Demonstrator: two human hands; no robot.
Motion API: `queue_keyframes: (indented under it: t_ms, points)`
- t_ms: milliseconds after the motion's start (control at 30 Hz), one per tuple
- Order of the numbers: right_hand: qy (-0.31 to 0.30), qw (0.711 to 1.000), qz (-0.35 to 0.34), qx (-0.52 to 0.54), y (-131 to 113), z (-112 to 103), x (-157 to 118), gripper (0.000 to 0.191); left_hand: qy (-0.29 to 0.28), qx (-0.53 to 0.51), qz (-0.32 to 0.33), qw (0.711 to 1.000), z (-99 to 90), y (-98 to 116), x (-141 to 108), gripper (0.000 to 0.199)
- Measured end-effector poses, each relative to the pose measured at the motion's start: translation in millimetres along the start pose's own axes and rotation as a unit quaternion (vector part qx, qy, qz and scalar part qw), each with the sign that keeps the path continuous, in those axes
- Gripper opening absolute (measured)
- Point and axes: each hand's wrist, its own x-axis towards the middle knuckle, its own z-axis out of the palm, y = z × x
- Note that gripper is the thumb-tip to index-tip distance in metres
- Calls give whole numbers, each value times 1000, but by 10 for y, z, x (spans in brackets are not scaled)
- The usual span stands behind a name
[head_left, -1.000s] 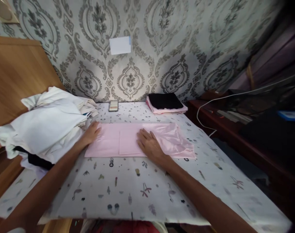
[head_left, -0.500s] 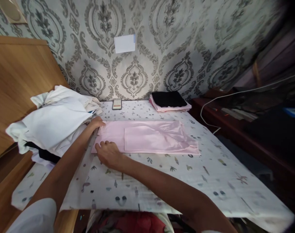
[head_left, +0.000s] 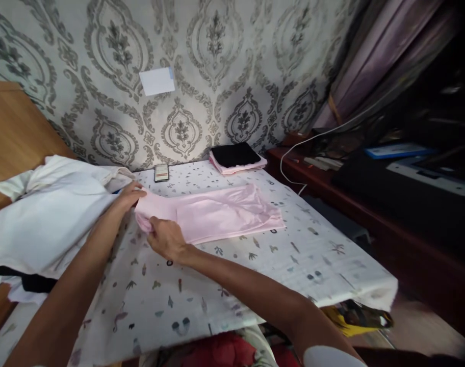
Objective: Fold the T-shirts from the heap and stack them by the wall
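On the table [head_left: 202, 295], across the middle: pink garment [head_left: 221, 214], folded long, lengthwise roughly along the far edge; right end wrinkled, near the table's right edge; left end raised and curled.
Left hand [head_left: 129, 196]: gripping the far left corner of the pink garment, thumb on top.
Right hand [head_left: 166, 239]: closed on the near left corner of same, thumb uppermost.
Table's left side: white garments [head_left: 60, 214], loosely heaped.
Table's far right corner: folded black cloth [head_left: 236, 154], lying on folded pink cloth [head_left: 242, 169].
Table's far edge, left of the black: small phone-like device [head_left: 161, 173].
Wall [head_left: 194, 35]: white paper [head_left: 157, 82], attached above the device.
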Motion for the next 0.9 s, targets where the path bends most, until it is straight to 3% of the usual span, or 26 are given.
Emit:
queue_keyframes:
  t_ms: [133, 267, 400, 500, 567, 667, 800, 900]
  points:
    - [77, 970, 85, 214, 344, -350, -254, 11, -52, -150, 32, 987, 220, 619, 65, 49]
    - [127, 899, 160, 388, 789, -473, -553, 14, -137, -189, 9, 972, 797, 1117, 47, 41]
    - [102, 806, 264, 519, 1120, -423, -774, 23, -173, -180, -29, 968, 1488, 1154, -63, 26]
    - [75, 757, 295, 578, 1226, -400, -846, 23, -162, -190, -37, 968, 1759, 1023, -132, 30]
    - [75, 743, 297, 595, 1251, -408, -853, 18, -150, -206, -31, 966, 1779, 951, -158, 34]
    - [77, 735, 298, 604, 1271, -422, -837, 12, -140, -220, 12, 965, 1662, 856, -223, 32]
    - [83, 750, 292, 588, 1326, -434, -833, 17, -126, -84, 202, 968, 1464, 626, -474, 25]
    - [96, 774, 292, 554, 1384, -493, -858, 20, -117, 63, 323, 937, 1361, 417, -670, 30]
